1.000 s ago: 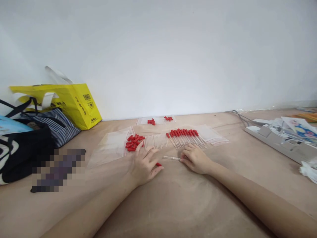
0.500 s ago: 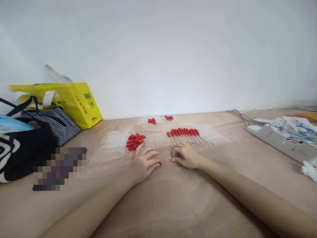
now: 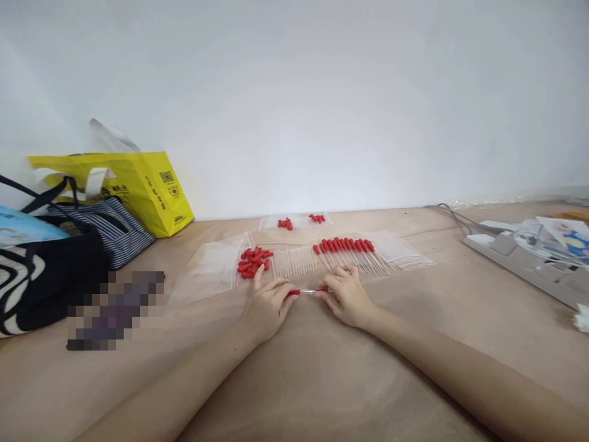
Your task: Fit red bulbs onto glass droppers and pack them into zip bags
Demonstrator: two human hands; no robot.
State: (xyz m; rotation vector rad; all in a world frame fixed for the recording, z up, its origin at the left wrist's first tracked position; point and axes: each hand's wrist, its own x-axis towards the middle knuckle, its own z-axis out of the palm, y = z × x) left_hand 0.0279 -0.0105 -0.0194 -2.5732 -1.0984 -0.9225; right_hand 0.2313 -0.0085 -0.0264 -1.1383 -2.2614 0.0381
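My left hand pinches a red rubber bulb between thumb and fingers. Facing it, my right hand is closed on a thin clear dropper tube, whose left end meets the bulb's open end; how deep it sits inside is hidden. Just beyond my left fingers lies a pile of loose red bulbs on a clear zip bag. Several bare dropper tubes lie side by side to its right. Behind my right hand, a slanted row of droppers with red bulbs rests on another zip bag.
Near the wall, a flat bag holds small red bulbs. A yellow bag, a striped pouch and a black bag stand at left, near a blurred-out dark object. A power strip with cables lies at right.
My hands have come together, bringing the dropper tube's end to the red bulb, where before there was a gap. The view has shifted slightly.
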